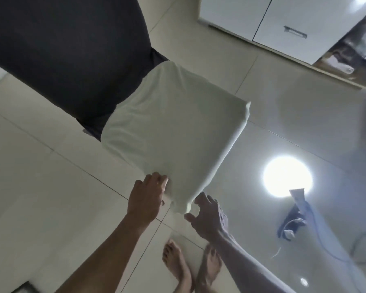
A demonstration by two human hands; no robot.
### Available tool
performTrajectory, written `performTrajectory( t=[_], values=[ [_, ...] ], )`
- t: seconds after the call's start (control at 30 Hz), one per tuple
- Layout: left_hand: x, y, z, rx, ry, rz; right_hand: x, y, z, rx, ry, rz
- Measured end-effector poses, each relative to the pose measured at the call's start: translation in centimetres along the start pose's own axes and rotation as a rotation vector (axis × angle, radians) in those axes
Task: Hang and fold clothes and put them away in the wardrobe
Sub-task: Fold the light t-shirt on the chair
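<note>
My left hand (146, 197) has its fingers curled over the near edge of the pale, soft, folded white cloth garment (171, 132), gripping it. My right hand (207, 216) sits just beside the garment's near corner, thumb and fingers spread and loosely bent, touching nothing that I can be sure of. The garment stretches away from my fingertips as a thick, roughly square pad with rounded, pillowy edges, and its far end overlaps a large dark grey matte fabric (68, 49) beyond it.

To do this step well, I judge I should bring my right fingers under the corner opposite my left, so the fold is carried from both sides and does not sag or fall open. The cloth looks limp and smooth, so a flat palm beneath would likely serve better than a pinch.

Below my hands lies a glossy cream tiled floor (40, 176) with dark grout lines and a bright round glare. Far past my right fingers stands the white, flat-panelled wardrobe (283, 22) with a slim metal handle; beside it an open compartment shows blurred contents.
</note>
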State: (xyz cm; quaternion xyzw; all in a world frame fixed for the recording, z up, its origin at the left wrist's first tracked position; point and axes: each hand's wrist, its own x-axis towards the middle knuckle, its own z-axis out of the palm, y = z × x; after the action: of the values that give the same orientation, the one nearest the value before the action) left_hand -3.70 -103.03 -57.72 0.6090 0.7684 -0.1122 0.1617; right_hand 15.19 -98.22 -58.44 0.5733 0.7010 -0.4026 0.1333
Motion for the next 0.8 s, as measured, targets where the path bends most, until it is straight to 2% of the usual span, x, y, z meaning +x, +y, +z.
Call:
performTrajectory(
  t=[0.27,0.5,0.7,0.8],
  values=[
    [-0.6,1.4,2.6,0.076,0.112,0.048,0.2,0.0,5.6,0.110,0.012,0.147],
    [-0.4,1.1,3.8,0.104,0.177,0.107,1.0,-0.2,7.0,0.150,0.079,0.155],
    [0.0,0.8,3.9,0.135,0.202,0.164,0.9,-0.3,7.7,0.364,0.177,0.284],
    [0.1,0.5,4.2,0.189,0.235,0.230,0.6,0.1,8.3,0.433,0.160,0.327]
  ],
)
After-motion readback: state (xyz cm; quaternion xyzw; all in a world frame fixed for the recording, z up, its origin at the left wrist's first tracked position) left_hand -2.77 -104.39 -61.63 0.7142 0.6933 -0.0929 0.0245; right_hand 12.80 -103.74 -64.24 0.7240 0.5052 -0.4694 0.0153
